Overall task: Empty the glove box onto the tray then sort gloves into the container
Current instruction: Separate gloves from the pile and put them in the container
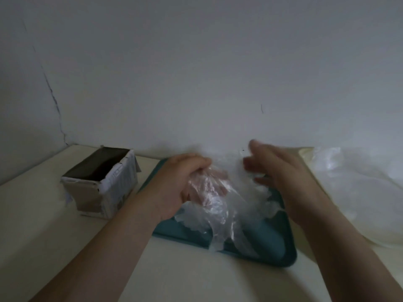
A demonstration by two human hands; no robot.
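Cream tabletop [185,277], teal tray [273,247]: left hand [177,182] clutches crinkled clear gloves [214,207]; right hand [281,173] spread, released.

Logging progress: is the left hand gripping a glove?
Yes, the left hand grips crumpled clear gloves above the teal tray.

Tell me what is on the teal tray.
Crumpled clear plastic gloves lie on the tray; the left hand grips some. The tray's far part is hidden behind the gloves and the right hand.
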